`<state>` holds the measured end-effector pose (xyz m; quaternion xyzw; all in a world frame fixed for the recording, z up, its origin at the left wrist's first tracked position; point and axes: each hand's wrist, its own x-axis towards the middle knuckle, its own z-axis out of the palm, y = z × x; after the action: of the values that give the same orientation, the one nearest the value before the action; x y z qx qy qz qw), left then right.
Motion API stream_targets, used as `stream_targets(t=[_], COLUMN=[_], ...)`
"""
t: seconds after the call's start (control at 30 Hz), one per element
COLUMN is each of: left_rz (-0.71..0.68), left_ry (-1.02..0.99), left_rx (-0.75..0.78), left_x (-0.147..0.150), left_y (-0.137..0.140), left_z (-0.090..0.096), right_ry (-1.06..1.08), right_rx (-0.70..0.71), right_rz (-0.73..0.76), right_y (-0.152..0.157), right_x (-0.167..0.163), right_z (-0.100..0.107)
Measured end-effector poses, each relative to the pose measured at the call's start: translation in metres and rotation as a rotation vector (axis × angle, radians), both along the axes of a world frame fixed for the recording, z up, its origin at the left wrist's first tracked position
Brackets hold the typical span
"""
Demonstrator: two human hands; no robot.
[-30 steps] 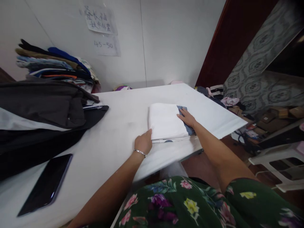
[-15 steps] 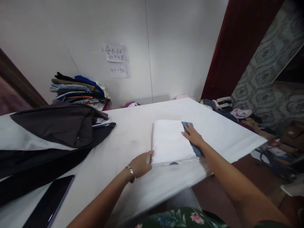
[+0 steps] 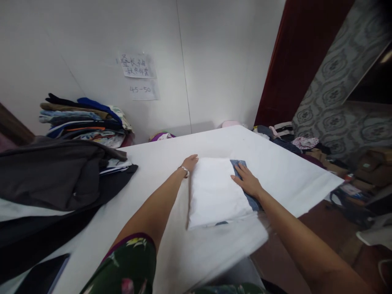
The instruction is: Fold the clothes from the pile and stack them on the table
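A folded white garment (image 3: pixel 216 194) lies flat on the white bench (image 3: pixel 288 175), near its front edge, with a denim-blue strip (image 3: pixel 252 203) along its right side. The right hand (image 3: pixel 247 182) rests palm down across that strip, fingers slightly spread, the thumb reaching onto the white cloth. The left hand (image 3: pixel 191 164), with a silver bracelet (image 3: pixel 185 171) at the wrist, is at the garment's far left corner, its fingers close together; whether they pinch the cloth cannot be told. Further left lie a dark grey garment (image 3: pixel 45 173) and, nearer the viewer, a dark phone (image 3: pixel 43 274) partly out of view. Behind the grey garment rises a stack of folded clothes (image 3: pixel 82 118).
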<state>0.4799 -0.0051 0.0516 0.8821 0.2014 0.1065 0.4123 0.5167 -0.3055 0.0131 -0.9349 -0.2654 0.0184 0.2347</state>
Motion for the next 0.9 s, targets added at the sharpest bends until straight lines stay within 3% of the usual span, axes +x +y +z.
stream_targets(t=[0.27,0.47,0.57,0.67,0.77,0.9], left_rz=[-0.004,0.035,0.044,0.018,-0.166,-0.608], left_ry=[0.158,0.216,0.234,0.162,0.035,0.049], left_rx=[0.037,0.185,0.259,0.313,0.400,0.581], left_x=[0.007,0.015,0.021,0.017,0.000,-0.030], left_y=[0.031,0.034,0.025,-0.003,-0.050,-0.104], left_z=[-0.016,-0.029,-0.021,-0.003,0.008,-0.001], right_ry=[0.030,0.028,0.035,0.034,0.041,0.108], right_rx=[0.001,-0.020,-0.044,-0.062,-0.078,-0.103], right_rz=[-0.038,-0.045,-0.050,-0.043,-0.031,0.022], right_y=[0.001,0.002,0.003,0.005,0.005,0.001], right_x=[-0.003,-0.004,-0.003,-0.003,-0.002,0.005], right_z=[0.003,0.005,0.006,0.007,0.005,0.010])
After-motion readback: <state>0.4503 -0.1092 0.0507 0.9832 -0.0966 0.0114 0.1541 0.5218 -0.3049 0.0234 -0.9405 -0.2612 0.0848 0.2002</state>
